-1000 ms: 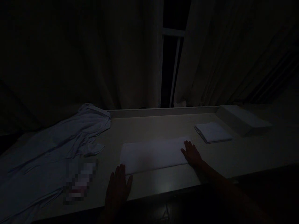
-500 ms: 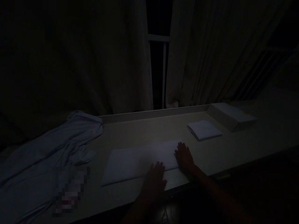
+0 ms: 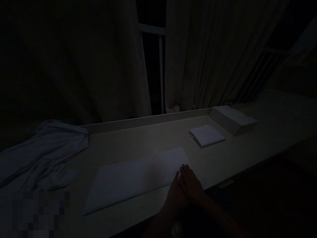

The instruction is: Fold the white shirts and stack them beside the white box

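Observation:
A long folded white cloth (image 3: 133,175) lies flat across the table in front of me, its near edge running close to the table's front edge. At its near right corner my right hand (image 3: 192,185) rests with fingers stretched out and held together, the tips on the cloth. My left hand (image 3: 175,195) is pressed up beside it at the same corner, one digit extended onto the cloth; its other fingers are partly hidden by the right hand. Beyond them to the right lies a smaller folded white cloth (image 3: 207,135), squared and layered.
A crumpled pale garment (image 3: 56,142) spreads over the table's left end, with a blurred-out patch before it. A white box (image 3: 234,119) stands at the back right. The table (image 3: 138,142) has a low raised back ledge (image 3: 148,121), with curtains (image 3: 198,59) behind.
My left hand has moved right along the cloth's near side to meet my right hand. My right hand has come slightly nearer to me. The view has turned right.

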A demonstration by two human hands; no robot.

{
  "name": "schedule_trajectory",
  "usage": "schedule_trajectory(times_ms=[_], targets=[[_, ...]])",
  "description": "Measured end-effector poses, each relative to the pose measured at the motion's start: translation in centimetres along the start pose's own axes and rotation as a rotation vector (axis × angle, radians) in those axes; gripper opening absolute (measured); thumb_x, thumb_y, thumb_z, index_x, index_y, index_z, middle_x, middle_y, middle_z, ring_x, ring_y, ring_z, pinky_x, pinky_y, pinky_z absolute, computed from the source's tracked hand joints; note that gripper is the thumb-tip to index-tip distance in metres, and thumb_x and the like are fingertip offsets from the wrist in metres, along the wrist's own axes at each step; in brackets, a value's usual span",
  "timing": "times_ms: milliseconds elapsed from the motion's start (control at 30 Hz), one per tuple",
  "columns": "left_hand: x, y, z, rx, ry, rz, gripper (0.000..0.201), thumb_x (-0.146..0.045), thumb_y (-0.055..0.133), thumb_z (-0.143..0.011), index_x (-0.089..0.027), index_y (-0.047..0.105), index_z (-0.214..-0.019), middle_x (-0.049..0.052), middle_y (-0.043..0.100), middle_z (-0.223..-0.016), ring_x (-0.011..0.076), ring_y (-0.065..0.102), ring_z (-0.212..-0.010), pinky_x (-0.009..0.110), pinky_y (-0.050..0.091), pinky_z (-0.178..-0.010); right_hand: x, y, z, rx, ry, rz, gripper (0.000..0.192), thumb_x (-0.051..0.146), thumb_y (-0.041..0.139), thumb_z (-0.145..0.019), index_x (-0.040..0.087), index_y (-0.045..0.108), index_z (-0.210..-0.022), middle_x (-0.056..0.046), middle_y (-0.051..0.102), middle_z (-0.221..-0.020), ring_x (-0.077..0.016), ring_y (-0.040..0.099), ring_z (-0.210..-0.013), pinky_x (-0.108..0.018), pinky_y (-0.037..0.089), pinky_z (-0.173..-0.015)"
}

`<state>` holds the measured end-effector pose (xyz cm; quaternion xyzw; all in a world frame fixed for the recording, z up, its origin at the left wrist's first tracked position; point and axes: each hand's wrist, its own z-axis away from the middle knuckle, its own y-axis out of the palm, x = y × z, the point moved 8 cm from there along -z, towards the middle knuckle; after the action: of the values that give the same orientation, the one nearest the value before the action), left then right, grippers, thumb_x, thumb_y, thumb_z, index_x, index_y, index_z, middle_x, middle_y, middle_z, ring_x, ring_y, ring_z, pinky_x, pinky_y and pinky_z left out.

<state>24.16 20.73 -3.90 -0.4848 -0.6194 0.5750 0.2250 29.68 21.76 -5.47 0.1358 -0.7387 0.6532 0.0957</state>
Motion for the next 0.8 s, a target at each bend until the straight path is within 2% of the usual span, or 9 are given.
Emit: schedule_trajectory(times_ms=[133, 233, 433, 500, 633, 800], targets=[[0.2, -0.8, 0.2, -0.025, -0.011, 0.09, 0.089, -0.059, 0.045, -0.088, -0.019, 0.005, -0.157, 0.011, 0.009, -0.164, 0.0306, 0.008, -0.151, 0.052, 0.014, -0.122, -1.2, 0.1, -4.1, 0.042, 0.061, 0.024, 0.079, 0.062, 0.021, -0.098, 0.006, 0.032, -0.152, -0.015, 0.024, -0.159, -0.0284, 0.014, -0.149, -0.045, 0.019, -0.121], [0.2, -1.3, 0.4, -0.047, 0.014, 0.098, 0.093, -0.065, 0.046, -0.086, -0.017, 0.009, -0.157, 0.012, 0.013, -0.164, 0.0311, 0.009, -0.151, 0.053, 0.012, -0.122, -2.4, 0.7, -7.5, 0.07, 0.102, 0.041, 0.085, 0.066, 0.02, -0.097, 0.003, 0.032, -0.151, -0.018, 0.022, -0.159, -0.0308, 0.013, -0.149, -0.045, 0.017, -0.12], [0.9, 0.6, 0.6, 0.036, -0.012, 0.016, 0.087, -0.068, 0.04, -0.087, -0.016, 0.021, -0.154, 0.011, 0.03, -0.159, 0.0286, 0.017, -0.15, 0.051, 0.006, -0.123, -4.0, 1.5, -13.1, 0.055, 0.178, 0.116, 0.078, 0.058, 0.018, -0.099, 0.001, 0.03, -0.152, -0.02, 0.022, -0.159, -0.0323, 0.011, -0.15, -0.048, 0.007, -0.12], [0.9, 0.9, 0.7, 0.037, -0.012, 0.001, 0.086, -0.067, 0.039, -0.088, -0.017, 0.02, -0.155, 0.01, 0.029, -0.159, 0.0285, 0.015, -0.15, 0.051, 0.006, -0.123, -4.1, 1.5, -13.9, 0.009, 0.18, 0.134, 0.077, 0.057, 0.016, -0.1, 0.002, 0.03, -0.152, -0.019, 0.024, -0.159, -0.032, 0.011, -0.15, -0.049, 0.004, -0.119], [0.6, 0.1, 0.6, 0.002, -0.018, 0.011, 0.082, -0.062, 0.04, -0.09, -0.019, 0.017, -0.156, 0.007, 0.028, -0.16, 0.0272, 0.014, -0.15, 0.05, 0.007, -0.123, -4.2, 1.7, -14.0, -0.059, 0.19, 0.143, 0.078, 0.058, 0.013, -0.1, 0.002, 0.03, -0.152, -0.02, 0.025, -0.158, -0.0327, 0.014, -0.149, -0.049, 0.006, -0.119], [0.7, -0.6, 0.9, -0.028, -0.023, 0.099, 0.077, -0.061, 0.036, -0.092, -0.018, 0.019, -0.155, 0.009, 0.03, -0.159, 0.0242, 0.018, -0.15, 0.049, 0.015, -0.123, -4.4, 1.9, -13.8, -0.058, 0.187, 0.144, 0.078, 0.058, 0.012, -0.1, 0.002, 0.026, -0.153, -0.02, 0.021, -0.16, -0.0309, 0.012, -0.15, -0.049, 0.005, -0.119]])
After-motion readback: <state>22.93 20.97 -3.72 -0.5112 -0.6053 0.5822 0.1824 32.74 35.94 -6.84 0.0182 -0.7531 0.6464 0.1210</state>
